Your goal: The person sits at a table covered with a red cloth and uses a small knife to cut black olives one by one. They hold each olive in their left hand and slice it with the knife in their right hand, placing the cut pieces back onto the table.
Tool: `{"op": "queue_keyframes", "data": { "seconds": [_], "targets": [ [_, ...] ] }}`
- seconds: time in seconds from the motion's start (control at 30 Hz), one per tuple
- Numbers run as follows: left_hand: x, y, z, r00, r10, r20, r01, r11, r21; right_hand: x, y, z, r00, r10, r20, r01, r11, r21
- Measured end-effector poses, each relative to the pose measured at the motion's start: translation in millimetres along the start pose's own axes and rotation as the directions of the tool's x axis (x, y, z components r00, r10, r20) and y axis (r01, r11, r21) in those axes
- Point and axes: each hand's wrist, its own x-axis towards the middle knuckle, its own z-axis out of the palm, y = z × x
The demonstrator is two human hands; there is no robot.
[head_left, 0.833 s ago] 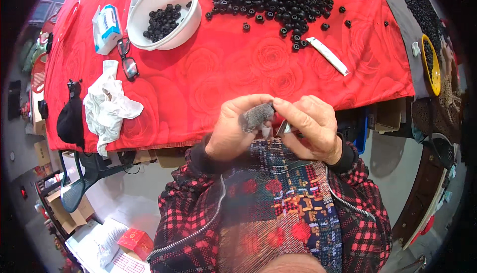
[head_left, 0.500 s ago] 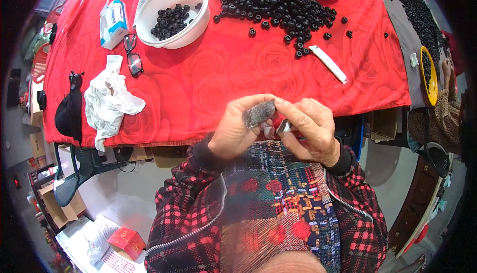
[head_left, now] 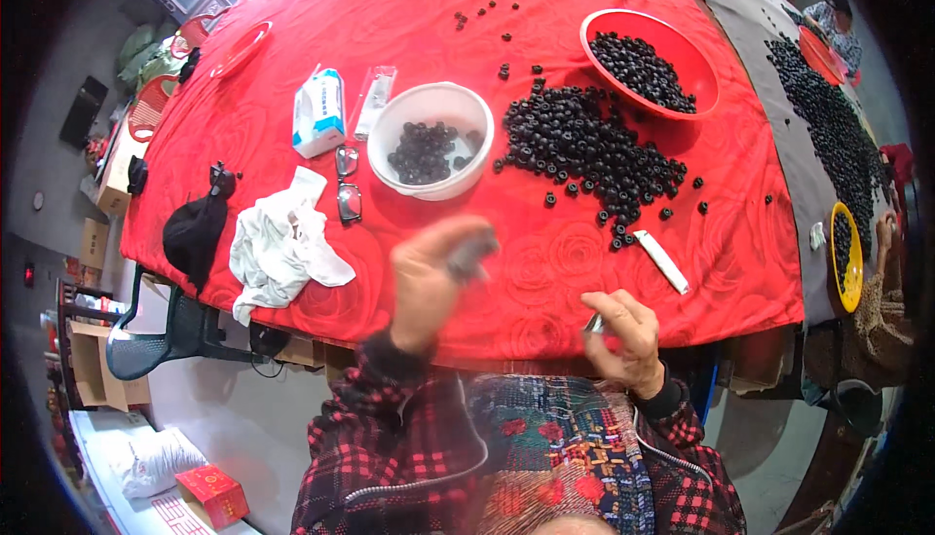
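My left hand [head_left: 426,277], smeared by motion, is raised over the red cloth just below the white bowl [head_left: 435,188]. Between its thumb and fingers is a small dark grey piece [head_left: 471,255] with a rough, fuzzy look. My right hand [head_left: 628,335] is closed in a pinch at the table's near edge, on a small shiny metal piece [head_left: 595,324] whose kind I cannot make out. Small black ring-like parts lie in the white bowl, and a big pile of the same black parts [head_left: 584,141] spreads over the cloth to its right.
A red bowl [head_left: 709,97] of black parts stands behind the pile. A white strip [head_left: 661,262] lies right of my hands. Leftward are eyeglasses [head_left: 349,202], a tissue pack [head_left: 319,116], a white cloth [head_left: 282,253] and a black cap [head_left: 198,233]. Another person sits right, beside a yellow bowl [head_left: 850,277].
My hands have come apart. The left has moved left and forward toward the white bowl with the grey piece; the right stays pinched. The view has tilted up, showing more of the table.
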Motion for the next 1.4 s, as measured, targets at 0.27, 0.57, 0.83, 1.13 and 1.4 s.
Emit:
{"op": "queue_keyframes", "data": {
  "seconds": [0.27,0.57,0.83,1.13,1.4],
  "targets": [
    [105,3,-77,0.908,0.417,-0.046,-0.234,0.595,0.769,-1,18,2,0.997,0.055,-0.053,-0.054,0.998,0.014],
    [33,31,-15,0.749,0.652,0.119,-0.569,0.541,0.619,-12,13,-10,0.974,0.166,-0.156,-0.144,0.979,0.146],
    [-43,111,37,0.553,0.789,0.269,-0.722,0.615,-0.317,-18,9,2,0.97,0.239,-0.033,-0.229,0.956,0.184],
    [-101,160,46,0.765,0.545,0.343,-0.535,0.834,-0.13,-29,15,13,0.98,0.183,-0.073,-0.169,0.971,0.171],
    [-97,162,19,0.724,0.552,0.413,-0.478,0.834,-0.276,-31,15,11,0.961,0.271,-0.048,-0.256,0.945,0.203]
  ]
}}
